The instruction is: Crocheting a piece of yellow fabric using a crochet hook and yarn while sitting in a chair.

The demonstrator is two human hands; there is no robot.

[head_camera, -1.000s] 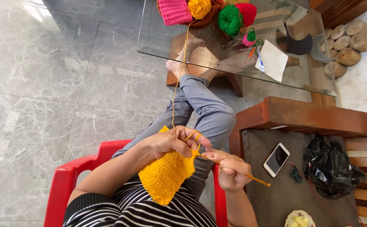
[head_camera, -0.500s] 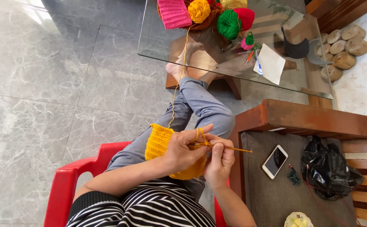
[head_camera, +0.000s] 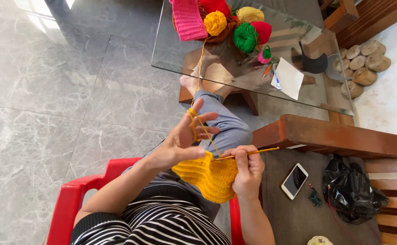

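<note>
Yellow crochet piece: my right hand grips it closed, hook pinched; left hand fingers spread, yarn looped round for tension.

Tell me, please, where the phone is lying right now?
In the head view the phone lies on the dark side table to the person's right, between the right hand and the black plastic bag.

Yellow crocheted piece and yellow strand; orange-yellow hook. Red chair; black-and-white striped top. Yarn balls on the glass worktop: yellow, green, red. Pink knitted band. Grey marbled floor. Black bag.
</note>
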